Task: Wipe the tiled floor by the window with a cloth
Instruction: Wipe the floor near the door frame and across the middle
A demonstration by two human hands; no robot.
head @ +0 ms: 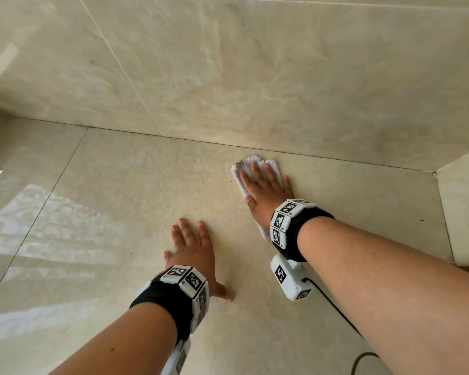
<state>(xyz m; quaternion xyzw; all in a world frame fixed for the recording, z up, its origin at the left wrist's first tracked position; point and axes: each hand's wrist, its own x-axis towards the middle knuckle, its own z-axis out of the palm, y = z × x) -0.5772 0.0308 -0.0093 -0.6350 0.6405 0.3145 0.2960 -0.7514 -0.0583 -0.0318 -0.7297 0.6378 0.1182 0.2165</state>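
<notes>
My left forearm (114,342) nearest; left hand (192,255) spread flat on tile floor (114,190). Right hand (267,192), palm flat, presses white cloth (252,160) by wall (255,63).

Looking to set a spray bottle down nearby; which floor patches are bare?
Bare floor lies left of the left hand, and between the right hand and the side wall. Crowded: the cloth under the right hand by the back wall, and the cable trailing behind it.
</notes>
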